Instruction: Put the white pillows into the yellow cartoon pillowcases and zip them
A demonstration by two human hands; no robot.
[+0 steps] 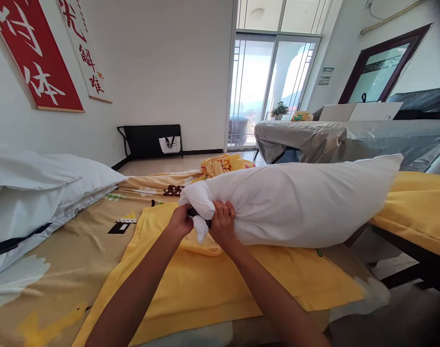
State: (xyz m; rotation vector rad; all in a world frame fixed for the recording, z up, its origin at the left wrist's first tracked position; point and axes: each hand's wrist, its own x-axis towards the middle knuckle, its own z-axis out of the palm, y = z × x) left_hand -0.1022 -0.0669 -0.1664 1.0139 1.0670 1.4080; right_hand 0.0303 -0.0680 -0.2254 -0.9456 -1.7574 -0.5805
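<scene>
A: Quick q, where's the white pillow (303,205)?

B: Mid-view, lengthwise L to R over the yellow cloth (205,289). L end's bunched up at the hands; R end overlaps some yellow fabric (418,205) in view. Can't tell if it touches.

A: OK, L hand (183,221)?

B: At the bunched end, fingers curled in, pinching it. Some fingertips hidden, so can't tell exactly how they sit.

A: And R hand (223,224)?

B: Just beside it, fingers bent & close tog., gripping the gathered part. Thumb mostly hidden. There's a small dark thing (193,212) b/w the two, too small to ID.

A: What's under the cloth?

B: Tan patterned blanket (75,246). Cloth's spread on top, mostly flat, w/ a loose fold just below the hands.

A: Rest of the room, asap?

B: White pillows (79,173) at L edge, yellow bundle (223,165) crumpled just behind the pillow. Further back R, a plastic-covered table (306,137) w/ a potted plant (279,110).
</scene>
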